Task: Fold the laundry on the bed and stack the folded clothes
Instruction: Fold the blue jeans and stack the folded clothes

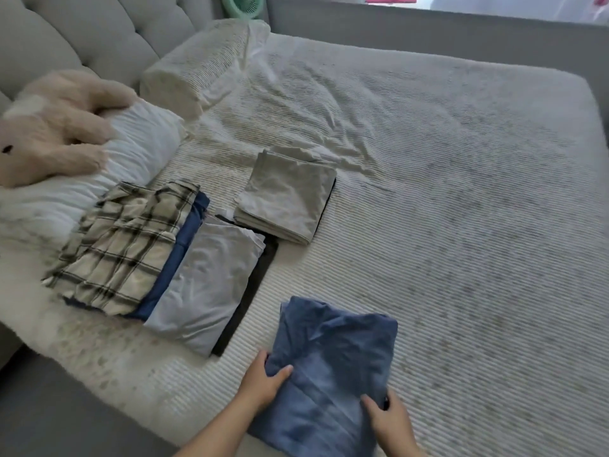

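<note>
A folded blue garment (pixel 333 367) lies at the near edge of the bed (pixel 461 225). My left hand (pixel 263 382) grips its left edge, thumb on top and fingers underneath. My right hand (pixel 387 420) grips its right edge the same way. Further left lie a folded light grey garment (pixel 211 285) over a black one (pixel 260 272), and a plaid garment (pixel 122 249) over a dark blue one (pixel 184 245). A folded beige-grey piece (pixel 286 196) sits behind them.
A white pillow (pixel 99 179) with a beige plush toy (pixel 56 127) on it lies at the left. A rolled striped pillow (pixel 197 67) rests by the tufted grey headboard (pixel 82 31). A grey bed frame (pixel 428 37) runs along the far side.
</note>
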